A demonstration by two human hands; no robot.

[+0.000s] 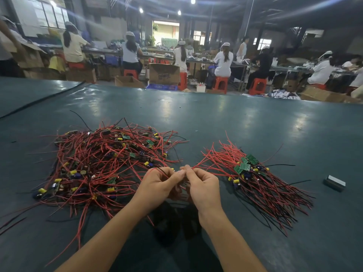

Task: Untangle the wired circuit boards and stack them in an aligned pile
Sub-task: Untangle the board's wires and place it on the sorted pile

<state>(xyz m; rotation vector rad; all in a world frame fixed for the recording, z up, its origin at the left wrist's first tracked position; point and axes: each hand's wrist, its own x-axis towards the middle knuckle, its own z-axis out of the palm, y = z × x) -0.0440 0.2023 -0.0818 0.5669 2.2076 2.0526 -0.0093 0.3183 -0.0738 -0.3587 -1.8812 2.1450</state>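
Observation:
A tangled heap of small circuit boards with red and black wires lies on the left of the dark green table. On the right lies an aligned pile of boards, green sides up, wires fanned toward me. Between the two, my left hand pinches red and black wires that lead into the heap. My right hand pinches red wires close beside it, fingertips almost touching the left hand's. What hangs below the hands is hidden by my fingers.
A small grey metal block lies on the table at the right. A black cable runs along the table's far left. Beyond the far edge sit several workers on red stools among cardboard boxes.

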